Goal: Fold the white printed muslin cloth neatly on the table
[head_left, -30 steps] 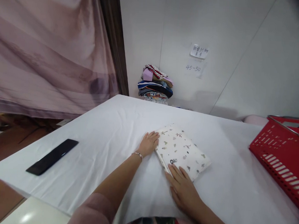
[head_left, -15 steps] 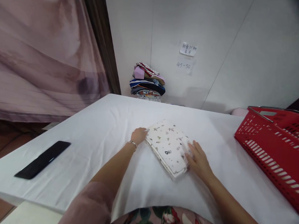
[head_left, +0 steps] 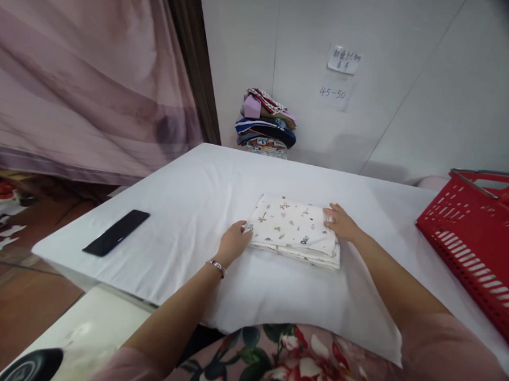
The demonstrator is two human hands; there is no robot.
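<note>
A folded white cloth [head_left: 293, 225] with small printed motifs lies on the white-covered table, its layers showing along the near edge. My left hand [head_left: 235, 240], with a bracelet at the wrist, is closed on the cloth's left edge, thumb and fingertips at the corner. At the opposite side, my right hand [head_left: 340, 220] grips the right edge, its fingers bent over the top layer. The right thumb is hard to make out.
A red plastic basket [head_left: 475, 253] stands at the right of the table [head_left: 185, 209]. A flat black object [head_left: 116, 233] lies at the left. Behind the table's far edge is a pile of folded fabrics [head_left: 266, 123], against the wall. A pink curtain [head_left: 93, 80] hangs at left.
The folded cloth has turned counterclockwise, so its long near edge now faces me. My right hand has moved up to the cloth's right edge. The camera view has shifted too.
</note>
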